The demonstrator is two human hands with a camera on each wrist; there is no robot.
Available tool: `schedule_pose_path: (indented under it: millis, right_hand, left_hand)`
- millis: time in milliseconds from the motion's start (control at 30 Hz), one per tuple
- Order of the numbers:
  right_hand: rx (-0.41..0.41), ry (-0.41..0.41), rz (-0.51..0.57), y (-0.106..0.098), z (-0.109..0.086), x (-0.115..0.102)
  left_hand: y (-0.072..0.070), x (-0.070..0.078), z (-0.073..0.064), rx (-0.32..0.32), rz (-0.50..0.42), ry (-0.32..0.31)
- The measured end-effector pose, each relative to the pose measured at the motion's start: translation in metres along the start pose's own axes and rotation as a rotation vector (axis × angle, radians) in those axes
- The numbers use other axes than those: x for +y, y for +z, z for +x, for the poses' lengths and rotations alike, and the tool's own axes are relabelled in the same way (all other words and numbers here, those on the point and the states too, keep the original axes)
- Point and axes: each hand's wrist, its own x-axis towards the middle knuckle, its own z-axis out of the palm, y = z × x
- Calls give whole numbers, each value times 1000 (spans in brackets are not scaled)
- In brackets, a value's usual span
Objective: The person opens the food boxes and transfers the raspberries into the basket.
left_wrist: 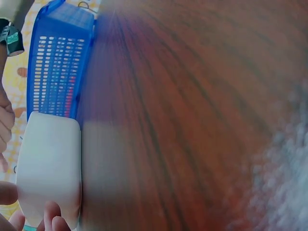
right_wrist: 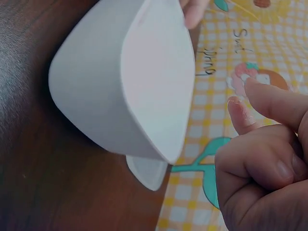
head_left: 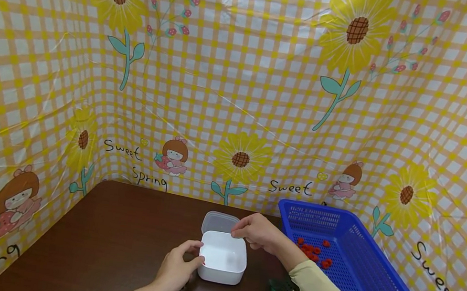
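A white, rounded-square plastic box [head_left: 221, 275] stands on the table, its top uncovered. My left hand [head_left: 178, 265] grips the box at its left side, thumb toward the front and fingers farther back. Above the box's far right corner hovers my right hand [head_left: 259, 234], pointing down at the opening. In the right wrist view, that hand's [right_wrist: 269, 159] thumb and index tips stand slightly apart with nothing visible between them, while the other fingers are curled. Behind the box lies a translucent lid [head_left: 217, 221], partly covered by the box.
A blue perforated basket [head_left: 374, 272] stands at the right, with several small red pieces [head_left: 312, 251] inside. The right forearm crosses its near left edge. A dark green device [head_left: 279, 287] sits at the right wrist. Patterned cloth walls [head_left: 239, 93] surround the brown table [head_left: 119, 238].
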Motion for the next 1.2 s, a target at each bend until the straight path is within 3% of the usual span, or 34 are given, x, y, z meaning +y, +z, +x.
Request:
schedule_pose_path:
  millis: [900, 1067, 1200]
  right_hand:
    - [-166, 14, -88, 43, 17, 20]
    - [-181, 2, -161, 50, 18, 21]
    - [-181, -3, -290, 56, 17, 18]
  left_hand:
    - [2, -2, 1, -3, -17, -4]
    - [1, -1, 0, -2, -19, 4]
    - [1, -1, -1, -5, -21, 6]
